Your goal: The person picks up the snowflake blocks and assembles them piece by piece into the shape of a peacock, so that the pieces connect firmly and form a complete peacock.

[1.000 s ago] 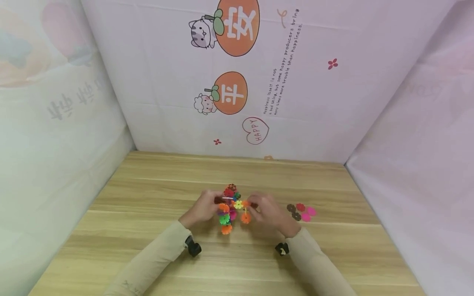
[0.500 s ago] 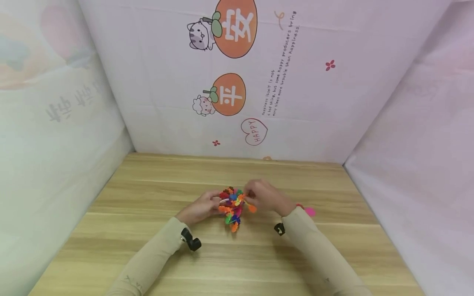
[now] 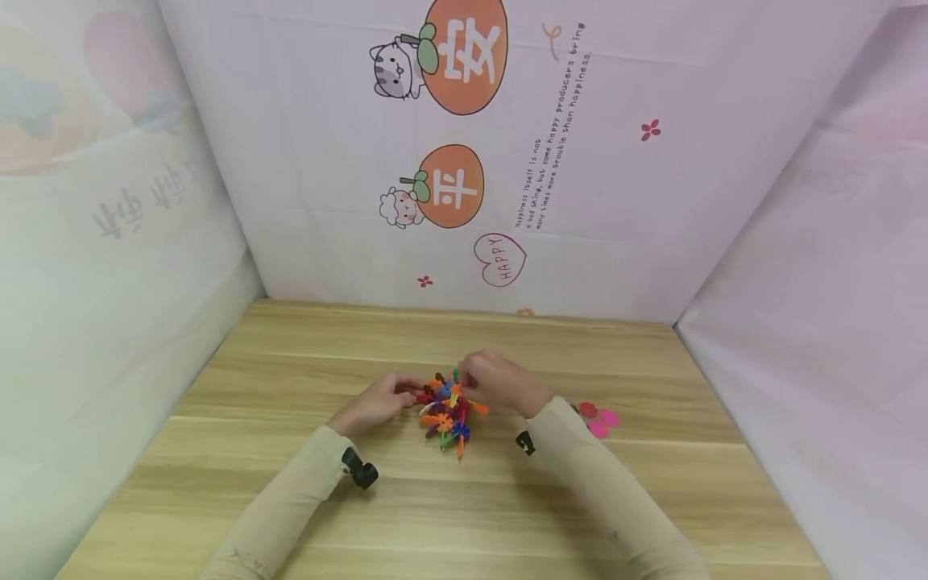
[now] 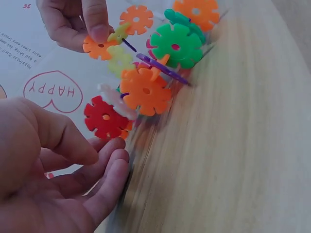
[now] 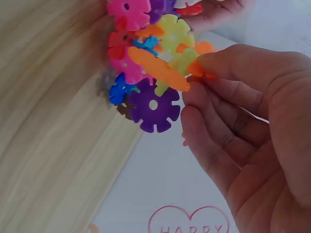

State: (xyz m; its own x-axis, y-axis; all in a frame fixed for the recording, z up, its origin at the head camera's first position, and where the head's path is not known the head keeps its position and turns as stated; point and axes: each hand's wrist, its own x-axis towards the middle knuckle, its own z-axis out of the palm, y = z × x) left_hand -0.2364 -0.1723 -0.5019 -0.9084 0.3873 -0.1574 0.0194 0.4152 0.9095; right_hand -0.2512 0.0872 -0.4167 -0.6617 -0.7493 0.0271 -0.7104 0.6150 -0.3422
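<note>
A cluster of interlocked notched plastic discs [image 3: 444, 419] in many colours stands on the table between both hands. My right hand [image 3: 503, 380] pinches an orange disc [image 4: 95, 50] at the cluster's upper side with thumb and forefinger; yellow discs join it to the rest. On the other side is my left hand [image 3: 379, 403], its fingers loosely bent, with a gap between thumb and fingers. The left fingertips lie just by a red disc [image 4: 103, 119]; whether they touch it I cannot tell. A purple disc [image 5: 160, 114] hangs near my right fingers.
Loose discs, one red [image 3: 588, 410] and two pink [image 3: 609, 418], lie to the right beyond the right sleeve [image 3: 602, 475], which partly hides a dark one. White printed cloth [image 3: 326, 201] walls the wooden table [image 3: 435, 515] at the back and sides.
The cluster has turned and come to rest lower on the table. My left hand has eased off it to the left. My right hand has moved left, still pinching the orange disc.
</note>
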